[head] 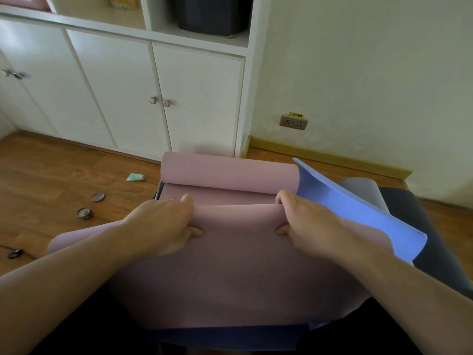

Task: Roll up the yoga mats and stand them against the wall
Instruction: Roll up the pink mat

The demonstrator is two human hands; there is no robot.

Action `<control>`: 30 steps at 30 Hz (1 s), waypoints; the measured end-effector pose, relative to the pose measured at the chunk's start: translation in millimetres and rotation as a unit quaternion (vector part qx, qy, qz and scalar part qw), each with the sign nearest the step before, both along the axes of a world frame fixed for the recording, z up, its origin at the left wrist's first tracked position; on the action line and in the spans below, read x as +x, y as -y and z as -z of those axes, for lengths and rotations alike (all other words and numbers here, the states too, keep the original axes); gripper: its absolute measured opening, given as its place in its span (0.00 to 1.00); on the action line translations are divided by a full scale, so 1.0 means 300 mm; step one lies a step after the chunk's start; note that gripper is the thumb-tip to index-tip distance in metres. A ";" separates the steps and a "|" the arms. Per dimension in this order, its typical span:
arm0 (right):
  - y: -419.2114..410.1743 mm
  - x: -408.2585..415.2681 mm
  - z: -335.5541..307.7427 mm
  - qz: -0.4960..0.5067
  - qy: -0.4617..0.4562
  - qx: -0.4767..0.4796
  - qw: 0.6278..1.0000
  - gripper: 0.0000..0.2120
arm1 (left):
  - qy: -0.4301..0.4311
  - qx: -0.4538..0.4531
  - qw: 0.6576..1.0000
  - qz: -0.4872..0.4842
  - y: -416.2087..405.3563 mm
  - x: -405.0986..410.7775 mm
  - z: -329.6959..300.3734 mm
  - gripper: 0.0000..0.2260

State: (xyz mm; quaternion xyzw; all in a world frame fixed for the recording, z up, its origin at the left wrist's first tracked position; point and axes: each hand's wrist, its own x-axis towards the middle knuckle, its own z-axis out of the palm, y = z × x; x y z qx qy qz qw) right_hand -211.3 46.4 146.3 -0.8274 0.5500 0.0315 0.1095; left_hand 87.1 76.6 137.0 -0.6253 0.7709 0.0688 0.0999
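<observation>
Pink mat lies on the wood floor in front of the person, on top of other mats, its far end curled up into a loose roll near the cabinet. Nearer than that roll there's a raised fold across the mat, and both hands are on it. Left hand grips the fold on its left side: fingers curled over the top, thumb pressed on the near face. Right hand does the same on the right side, fingers hooked over the ridge, thumb underneath on the near side. So both hands are closed around pink mat material, not flat. Blue mat sits just right of the pink one, its far corner curled upward and touching the end of the pink roll; right hand is just beside it. Grey mat peeks out behind the blue one, dark mat lies further right and also shows under the pink mat's near edge. Floor clutter to the left: two small round tins, a small pale green tube. Wall on the right carries a socket above the skirting.
</observation>
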 end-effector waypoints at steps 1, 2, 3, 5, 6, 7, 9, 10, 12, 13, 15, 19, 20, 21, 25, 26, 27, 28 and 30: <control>0.001 -0.006 -0.006 -0.004 0.011 0.011 1.000 0.17 | -0.003 0.003 1.000 0.004 -0.003 0.005 -0.004 0.19; 0.002 -0.012 -0.012 -0.011 0.021 0.022 0.999 0.16 | -0.009 0.003 1.000 0.014 -0.007 0.009 -0.009 0.19; 0.002 -0.020 -0.019 -0.019 0.030 0.029 0.999 0.14 | -0.018 0.001 1.000 0.026 -0.011 0.015 -0.013 0.18; 0.006 -0.037 -0.025 -0.034 0.045 0.030 0.998 0.12 | -0.039 0.000 0.998 0.051 -0.018 0.027 -0.022 0.16; 0.008 -0.045 -0.023 -0.041 0.052 0.027 0.997 0.11 | -0.048 0.001 0.997 0.064 -0.020 0.034 -0.024 0.15; 0.009 -0.050 -0.021 -0.048 0.060 0.025 0.997 0.10 | -0.054 0.001 0.996 0.074 -0.021 0.042 -0.024 0.14; 0.009 -0.056 -0.016 -0.059 0.076 0.021 0.995 0.08 | -0.068 0.004 0.994 0.082 -0.024 0.054 -0.020 0.11; 0.009 -0.058 -0.014 -0.061 0.082 0.016 0.995 0.07 | -0.076 0.003 0.994 0.079 -0.026 0.057 -0.016 0.10; 0.010 -0.057 -0.012 -0.053 0.083 -0.001 0.995 0.07 | -0.085 0.001 0.994 0.066 -0.026 0.053 -0.009 0.10; 0.011 -0.054 -0.013 -0.047 0.081 -0.011 0.996 0.07 | -0.083 0.001 0.995 0.054 -0.024 0.048 -0.005 0.10; 0.009 -0.047 -0.013 -0.031 0.078 -0.031 0.996 0.08 | -0.082 -0.003 0.996 0.028 -0.018 0.037 -0.001 0.10; -0.009 -0.023 -0.024 -0.007 0.054 -0.049 0.997 0.10 | -0.089 -0.037 0.995 -0.015 -0.013 0.025 -0.001 0.10; -0.012 -0.018 -0.028 -0.005 0.044 -0.049 0.998 0.10 | -0.087 -0.048 0.995 -0.019 -0.013 0.020 -0.003 0.10; -0.014 -0.013 -0.032 -0.004 0.035 -0.048 0.998 0.10 | -0.085 -0.060 0.994 -0.022 -0.011 0.016 -0.005 0.11; -0.019 0.006 -0.028 -0.018 -0.028 -0.026 0.999 0.07 | -0.044 -0.068 0.997 -0.010 0.003 0.005 0.010 0.11; -0.021 0.008 -0.024 -0.022 -0.038 -0.011 0.999 0.08 | -0.042 -0.055 0.998 0.002 0.004 0.003 0.017 0.10; -0.023 0.007 -0.023 -0.025 -0.039 0.004 0.999 0.11 | -0.043 -0.042 0.998 0.018 0.002 0.002 0.020 0.09; -0.021 0.003 -0.020 -0.028 -0.038 0.021 0.999 0.12 | -0.044 -0.027 0.998 0.032 -0.003 0.000 0.018 0.09; -0.017 -0.011 -0.019 -0.039 -0.033 0.055 0.997 0.10 | -0.057 0.006 0.998 0.041 -0.015 0.001 0.009 0.11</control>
